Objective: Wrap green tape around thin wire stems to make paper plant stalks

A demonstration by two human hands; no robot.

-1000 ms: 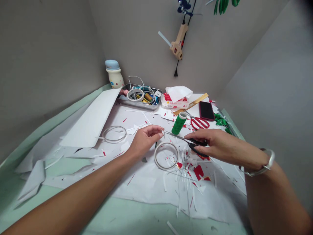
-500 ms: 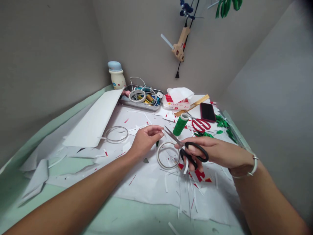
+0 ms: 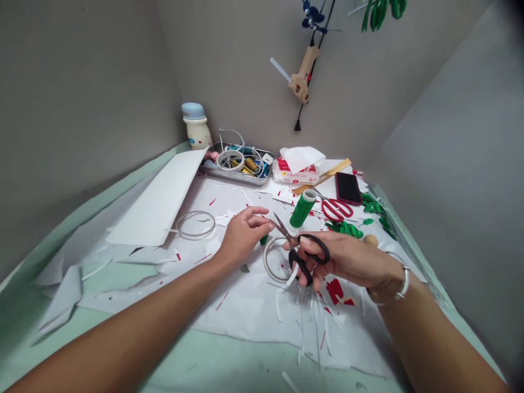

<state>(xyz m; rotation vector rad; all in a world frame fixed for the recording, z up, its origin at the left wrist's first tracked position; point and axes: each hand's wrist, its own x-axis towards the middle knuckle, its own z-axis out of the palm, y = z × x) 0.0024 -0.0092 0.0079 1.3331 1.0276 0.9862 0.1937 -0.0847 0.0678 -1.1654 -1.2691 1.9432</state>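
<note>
My right hand (image 3: 347, 262) grips black-handled scissors (image 3: 301, 248) by the loops, with the blades pointing up and left toward my left hand. My left hand (image 3: 243, 232) is closed in a pinch on a small white strip of paper right at the blade tips, with a short green piece showing just beneath the fingers. A clear tape ring (image 3: 278, 262) lies on the white paper sheet (image 3: 245, 303) under both hands, among several white and red paper scraps. A silver bangle is on my right wrist.
A green thread spool (image 3: 302, 208), red scissors (image 3: 336, 209), a dark phone (image 3: 347, 188) and a tissue pack (image 3: 295, 170) lie behind. A metal tray (image 3: 237, 162) of odds and ends and a bottle (image 3: 196, 126) stand in the corner. A second ring (image 3: 195, 225) lies left. A glue gun (image 3: 302, 79) hangs on the wall.
My right hand has turned the black scissors over and drawn them left and nearer, from lying flat to loops facing up. The left hand stays pinched at the blade tips.
</note>
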